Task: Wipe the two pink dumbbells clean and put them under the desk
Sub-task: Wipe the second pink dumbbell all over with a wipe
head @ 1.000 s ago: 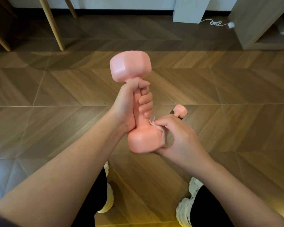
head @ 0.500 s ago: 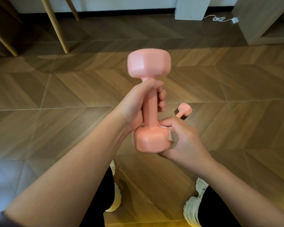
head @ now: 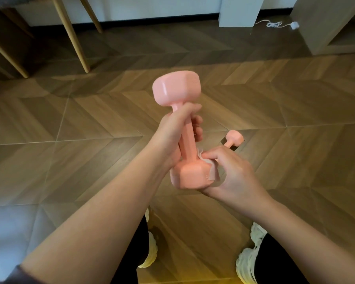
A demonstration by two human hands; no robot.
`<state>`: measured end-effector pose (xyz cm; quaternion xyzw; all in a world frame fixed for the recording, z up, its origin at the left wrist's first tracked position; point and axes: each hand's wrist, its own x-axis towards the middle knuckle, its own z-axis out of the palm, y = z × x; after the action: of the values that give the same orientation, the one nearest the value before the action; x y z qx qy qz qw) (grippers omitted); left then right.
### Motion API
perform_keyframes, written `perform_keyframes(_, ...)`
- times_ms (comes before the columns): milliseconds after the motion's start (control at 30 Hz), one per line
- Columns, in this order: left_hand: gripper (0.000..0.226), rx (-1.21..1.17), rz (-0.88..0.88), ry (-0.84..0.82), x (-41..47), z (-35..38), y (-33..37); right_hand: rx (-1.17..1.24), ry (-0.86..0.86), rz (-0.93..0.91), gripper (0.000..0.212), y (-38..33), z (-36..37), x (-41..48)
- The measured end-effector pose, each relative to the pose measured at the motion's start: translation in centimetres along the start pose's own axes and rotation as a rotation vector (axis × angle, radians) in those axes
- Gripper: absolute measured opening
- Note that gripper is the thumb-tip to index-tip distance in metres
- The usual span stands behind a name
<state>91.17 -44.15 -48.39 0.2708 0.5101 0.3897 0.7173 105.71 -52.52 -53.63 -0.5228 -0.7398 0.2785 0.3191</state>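
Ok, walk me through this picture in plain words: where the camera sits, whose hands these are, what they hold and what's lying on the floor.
The camera is worn on a person's head and looks forward and down, so you see their own bare arms, and their white shoes at the bottom edge. No machine is involved.

The left hand grips the handle of a pink dumbbell, held nearly upright. The right hand presses a small wipe against the dumbbell's lower head, cleaning it.

A second pink dumbbell lies on the wooden floor behind the right hand, mostly hidden by it.

At the top are wooden furniture legs, a white block, a white cable and part of a pale cabinet.
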Motion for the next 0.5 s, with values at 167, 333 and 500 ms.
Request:
perform_keyframes(167,0.018,-0.001,-0.073,0.090,0.6,0.1,-0.8,-0.184,-0.005,-0.102,0.041,0.9,0.1,-0.1)
perform_keyframes(333,0.034,-0.077,-0.100,0.006,0.2,0.0,-0.3,-0.042,-0.089,-0.050,0.050,0.2,-0.2,0.2)
perform_keyframes(500,0.034,-0.130,-0.101,0.006,0.3,-0.3,-0.3,0.127,-0.252,0.266,0.058,-0.3,-0.7,0.8)
